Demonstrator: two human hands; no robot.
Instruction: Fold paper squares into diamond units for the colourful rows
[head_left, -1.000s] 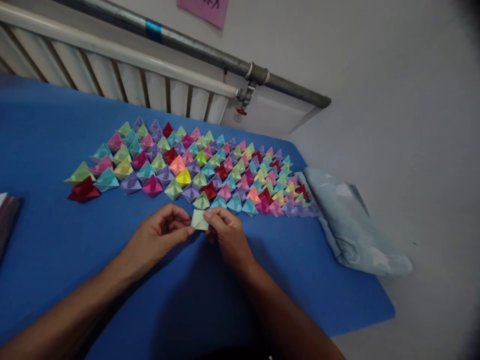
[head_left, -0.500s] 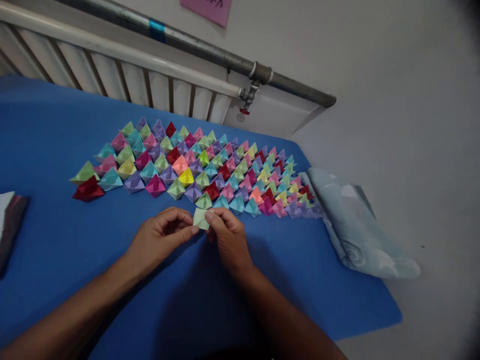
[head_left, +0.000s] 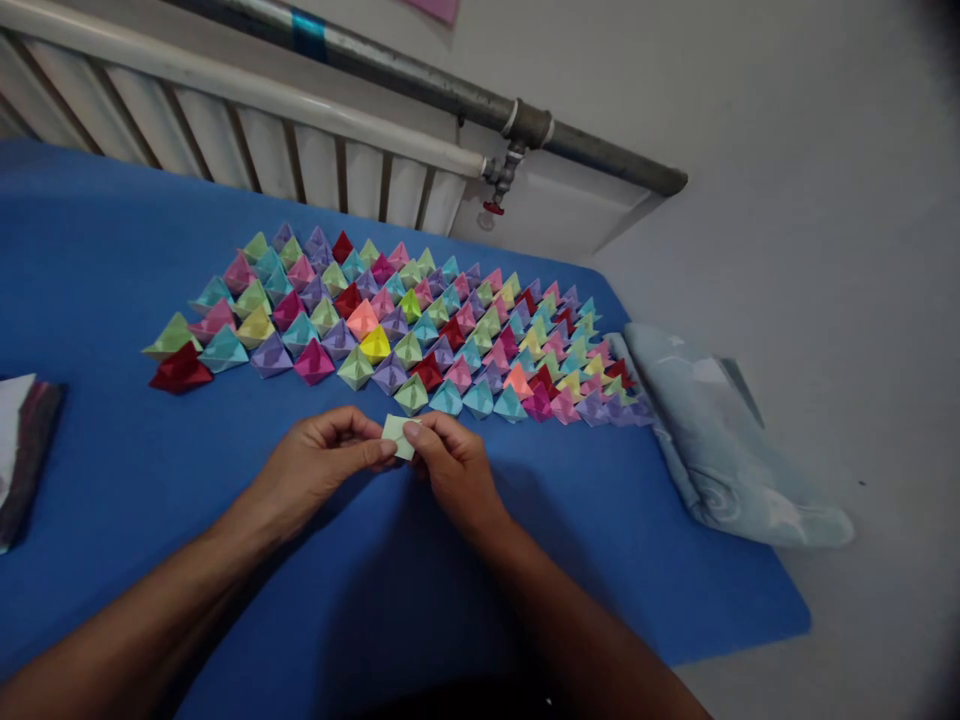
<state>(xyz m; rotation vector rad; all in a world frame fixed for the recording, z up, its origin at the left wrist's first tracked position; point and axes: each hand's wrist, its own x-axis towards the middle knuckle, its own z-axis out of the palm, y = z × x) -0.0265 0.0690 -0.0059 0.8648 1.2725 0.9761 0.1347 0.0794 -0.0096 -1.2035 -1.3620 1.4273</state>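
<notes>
A small pale green folded paper is held up between both hands, just in front of rows of folded paper boats. My left hand pinches its left side, thumb on the face towards me. On the right side, my right hand grips it with the thumb across the upper right part. The fingers behind the paper are partly hidden. Nearest to the paper stands a light green paper boat, with a light blue one to its right.
Several rows of coloured boats cover the middle of the blue surface. A folded pale blue cloth lies at the right edge, and a dark-edged item at the far left. Behind are a white radiator and a metal pipe.
My left thumb has moved onto the lower left part of the green paper, which has shifted slightly left. The camera view has also shifted a little.
</notes>
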